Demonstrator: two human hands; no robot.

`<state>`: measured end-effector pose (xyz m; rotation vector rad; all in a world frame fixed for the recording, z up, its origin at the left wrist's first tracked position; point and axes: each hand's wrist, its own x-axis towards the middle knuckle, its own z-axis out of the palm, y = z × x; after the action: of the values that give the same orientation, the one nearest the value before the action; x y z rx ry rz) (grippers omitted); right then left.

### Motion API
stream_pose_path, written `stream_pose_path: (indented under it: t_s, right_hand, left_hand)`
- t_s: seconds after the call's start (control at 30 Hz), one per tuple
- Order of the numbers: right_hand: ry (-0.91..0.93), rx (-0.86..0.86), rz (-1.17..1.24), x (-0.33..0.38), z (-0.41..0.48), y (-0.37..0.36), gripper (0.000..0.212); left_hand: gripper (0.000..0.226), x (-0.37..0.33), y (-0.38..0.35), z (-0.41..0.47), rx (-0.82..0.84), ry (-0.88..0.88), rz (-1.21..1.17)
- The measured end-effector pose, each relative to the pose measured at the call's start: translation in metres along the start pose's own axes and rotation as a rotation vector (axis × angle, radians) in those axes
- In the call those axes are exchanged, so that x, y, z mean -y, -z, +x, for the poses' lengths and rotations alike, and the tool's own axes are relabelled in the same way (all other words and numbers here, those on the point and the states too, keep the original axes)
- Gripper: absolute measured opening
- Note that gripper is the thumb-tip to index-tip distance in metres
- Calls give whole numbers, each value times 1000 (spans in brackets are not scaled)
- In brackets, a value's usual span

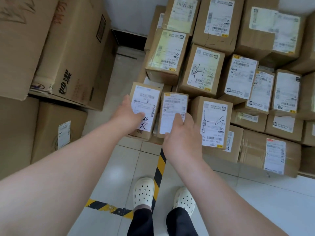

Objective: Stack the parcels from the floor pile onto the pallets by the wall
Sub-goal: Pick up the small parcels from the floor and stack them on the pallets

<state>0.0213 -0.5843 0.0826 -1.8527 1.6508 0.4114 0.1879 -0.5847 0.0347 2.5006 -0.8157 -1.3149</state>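
- left hand grips the left parcel, a small brown box. thumb is pressed flat on the white label, right next to some black handwriting. the rest of the fingers go under or behind the box, so i can't see them
- right hand grips the right parcel, about the same size. thumb is on its label and the fingers curl round the right edge
- both parcels are label up, side by side and nearly touching, at the near left corner of the stack of parcels. can't tell if they're already resting on something or held just above it
- the right parcel is just beside the scribbled box, which has a pen squiggle across its label
- the stack fills the right half of the view. it's all brown cardboard boxes with shipping labels facing up, a few layers deep, running back to the white wall
- on the left there are big cartons with black print on the side, and a lower carton below them with its own label
- between the two sides is a pale tiled floor with yellow and black hazard tape on it
- the person's white clogs and dark trouser legs show at the bottom, with one foot right on the tape
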Motion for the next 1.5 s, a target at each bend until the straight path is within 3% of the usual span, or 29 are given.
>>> stream_pose_path:
  t_s: [0.1, 0.27, 0.37, 0.43, 0.5, 0.57, 0.87, 1.07, 1.17, 1.33, 1.5]
  right_hand:
    - [-8, -16, -175, -4, 3, -5, 78]
    - [-76, 10, -196, -16, 5, -15, 83]
    - [-55, -146, -70, -29, 2, -14, 82]
    - [-217, -243, 59, -45, 3, -8, 94]
    - [-421, -222, 245, -64, 8, -3, 112]
    - [-503, -174, 388, -76, 14, -4, 120]
    - [-415, -195, 425, -69, 19, -16, 117]
    - [-409, -93, 421, -82, 21, -6, 125]
    - [-378, -86, 374, -82, 10, 5, 121]
    - [-182, -186, 228, -75, -24, 36, 86]
    - [19, -158, 29, -69, -71, 92, 59]
  left_hand:
    - [72, 1, -1, 1, 26, -5, -2]
    - [78, -5, -4, 2, 23, -19, 8]
    - [76, -7, -6, 2, 17, -39, 31]
    - [75, -6, -8, 3, 8, -41, 44]
    - [75, -4, -7, 4, 6, -41, 59]
    - [75, -3, -7, 5, 13, -45, 64]
    - [69, -2, 2, 6, 28, -47, 103]
    - [90, -11, -1, 3, -19, 28, 208]
    - [98, -16, 1, -14, -146, -97, 365]
    - [88, -33, 17, -80, -244, -574, 770]
    - [80, -60, 49, -145, -205, -703, 895]
